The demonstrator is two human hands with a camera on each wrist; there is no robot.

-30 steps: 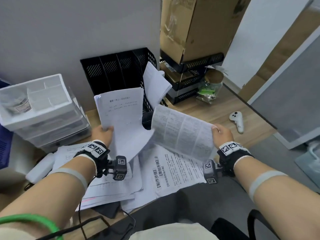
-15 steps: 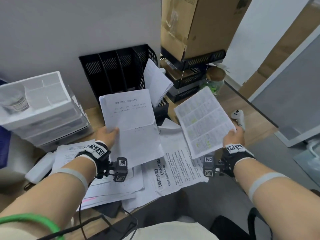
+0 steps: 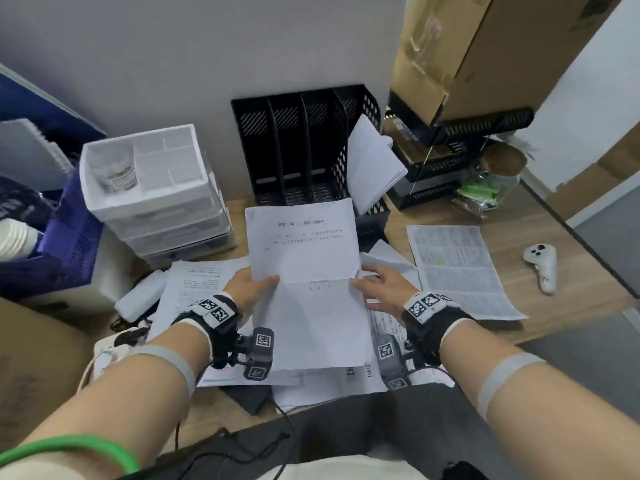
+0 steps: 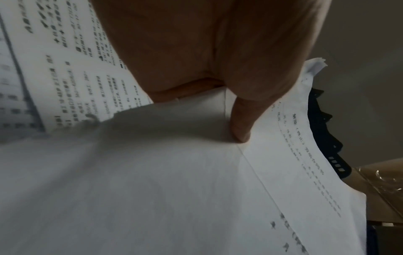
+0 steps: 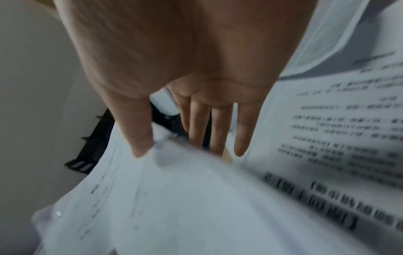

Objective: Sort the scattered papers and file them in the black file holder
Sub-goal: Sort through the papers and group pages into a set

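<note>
My left hand [image 3: 252, 289] grips a creased white sheet [image 3: 304, 258] by its left edge, thumb on top, and holds it up over the desk. The left wrist view shows that thumb [image 4: 240, 124] pressed on the sheet [image 4: 174, 189]. My right hand [image 3: 377, 285] is at the sheet's right edge with straight fingers. In the right wrist view its thumb [image 5: 141, 146] touches the sheet's edge [image 5: 174, 198]. A densely printed sheet [image 3: 453, 268] lies flat on the desk to the right. Scattered papers [image 3: 194, 282] lie under my hands. The black file holder [image 3: 298, 147] stands against the wall, with papers [image 3: 374, 168] in its rightmost slot.
A white drawer unit [image 3: 149, 188] stands left of the holder, a blue crate [image 3: 62, 237] further left. At the right are a black tray rack [image 3: 460, 133] under a cardboard box [image 3: 485, 46], a cork-lidded jar [image 3: 498, 174] and a white controller [image 3: 542, 268].
My right hand laid the densely printed sheet on the desk at the right, let go, and moved left to the creased sheet. My left hand brought that sheet toward the middle.
</note>
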